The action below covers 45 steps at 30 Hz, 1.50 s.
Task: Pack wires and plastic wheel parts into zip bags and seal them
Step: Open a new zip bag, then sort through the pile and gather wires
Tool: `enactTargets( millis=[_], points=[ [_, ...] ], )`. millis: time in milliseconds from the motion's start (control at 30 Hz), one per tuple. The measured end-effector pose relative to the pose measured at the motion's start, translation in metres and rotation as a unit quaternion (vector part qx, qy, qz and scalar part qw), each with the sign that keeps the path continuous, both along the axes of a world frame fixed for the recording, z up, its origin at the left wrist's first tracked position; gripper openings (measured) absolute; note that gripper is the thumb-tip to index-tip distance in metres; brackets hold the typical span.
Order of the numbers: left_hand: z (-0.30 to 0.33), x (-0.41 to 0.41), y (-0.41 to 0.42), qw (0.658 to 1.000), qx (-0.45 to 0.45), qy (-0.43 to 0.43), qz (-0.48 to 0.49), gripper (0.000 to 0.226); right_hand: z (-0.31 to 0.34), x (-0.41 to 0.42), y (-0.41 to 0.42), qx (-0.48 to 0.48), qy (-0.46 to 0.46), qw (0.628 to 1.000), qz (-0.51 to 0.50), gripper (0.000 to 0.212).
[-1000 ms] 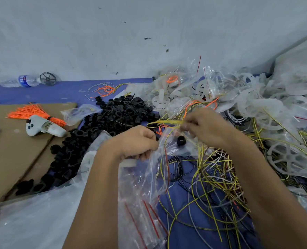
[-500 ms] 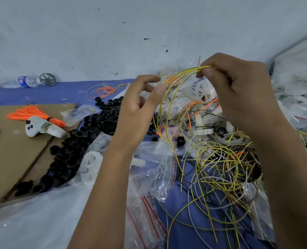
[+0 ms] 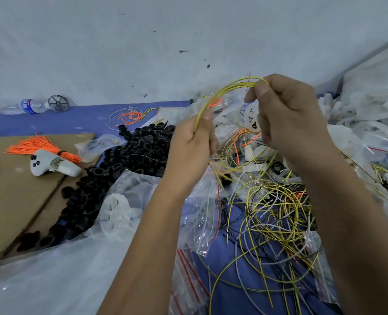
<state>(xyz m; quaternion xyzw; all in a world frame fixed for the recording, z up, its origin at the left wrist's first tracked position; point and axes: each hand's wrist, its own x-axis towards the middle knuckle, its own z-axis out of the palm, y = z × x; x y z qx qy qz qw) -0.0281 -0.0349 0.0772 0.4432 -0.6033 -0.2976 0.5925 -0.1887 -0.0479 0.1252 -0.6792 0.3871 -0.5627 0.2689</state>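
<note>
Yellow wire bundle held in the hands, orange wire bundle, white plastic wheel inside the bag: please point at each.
yellow wire bundle (image 3: 220, 93), head view, arched middle
orange wire bundle (image 3: 40, 145), head view, fanned strands
white plastic wheel (image 3: 115, 211), head view, hub

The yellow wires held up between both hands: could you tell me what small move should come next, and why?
Probably fold the yellow wires into a tighter loop. The left hand and right hand pinch them in a wide arch above the zip bags, likely too broad to slip in.
</note>
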Motion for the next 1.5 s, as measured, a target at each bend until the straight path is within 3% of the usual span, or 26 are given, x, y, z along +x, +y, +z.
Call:
enactTargets(
  millis=[100,200,233,300,400,467,533,600,667,767,833,933,1033,1133,1233,1333,1500],
  points=[
    [0.008,-0.002,-0.001,0.983,0.013,0.184,-0.007,0.054,-0.003,0.004,0.004,0.147,-0.051,0.978,0.136,0.031],
    [0.009,0.002,-0.003,0.968,-0.003,0.248,0.046,0.048,-0.004,0.002,0.008,0.243,-0.020,0.944,0.222,0.029],
    [0.007,0.005,-0.004,0.971,-0.019,0.217,0.097,0.046,-0.003,0.001,0.009,0.262,-0.014,0.934,0.242,0.029],
    [0.000,0.013,-0.004,0.970,-0.056,0.060,0.227,0.040,0.000,0.000,0.011,0.283,-0.026,0.917,0.279,0.029],
    [-0.008,0.030,-0.005,0.913,-0.103,-0.143,0.369,0.036,0.001,-0.001,0.011,0.280,-0.041,0.906,0.314,0.029],
    [-0.011,0.040,-0.007,0.876,-0.092,-0.229,0.414,0.041,-0.003,0.000,0.009,0.209,0.061,0.938,0.269,0.031],
    [-0.012,0.046,-0.009,0.881,-0.035,-0.266,0.390,0.042,-0.005,0.002,0.007,0.121,0.219,0.946,0.205,0.032],
    [-0.015,0.049,-0.008,0.895,0.033,-0.284,0.343,0.042,-0.007,0.002,0.005,0.104,0.270,0.932,0.217,0.029],
    [-0.016,0.047,-0.008,0.927,0.079,-0.242,0.274,0.048,-0.012,0.001,0.005,0.163,0.192,0.924,0.288,0.026],
    [-0.013,0.036,-0.006,0.981,0.154,-0.006,0.119,0.053,-0.022,0.002,-0.001,0.221,0.067,0.907,0.353,0.020],
    [-0.007,0.031,-0.004,0.973,0.204,0.098,0.033,0.051,-0.028,0.003,-0.007,0.216,0.039,0.921,0.322,0.021],
    [-0.001,0.031,-0.001,0.959,0.229,0.158,-0.048,0.045,-0.039,0.002,-0.016,0.186,0.021,0.950,0.251,0.020],
    [0.000,0.033,0.001,0.936,0.234,0.240,-0.109,0.039,-0.047,0.007,-0.020,0.068,0.095,0.974,0.192,0.018],
    [-0.002,0.035,0.002,0.920,0.239,0.278,-0.141,0.038,-0.049,0.012,-0.021,-0.030,0.166,0.971,0.170,0.015],
    [-0.004,0.037,0.002,0.908,0.244,0.301,-0.160,0.039,-0.050,0.009,-0.018,0.060,0.111,0.961,0.246,0.018],
    [-0.007,0.035,0.001,0.913,0.248,0.287,-0.152,0.037,-0.053,0.010,-0.017,0.141,0.079,0.957,0.240,0.022],
    [-0.009,0.027,0.001,0.926,0.257,0.239,-0.142,0.038,-0.057,0.010,-0.024,0.118,0.063,0.976,0.171,0.022]
  ],
)
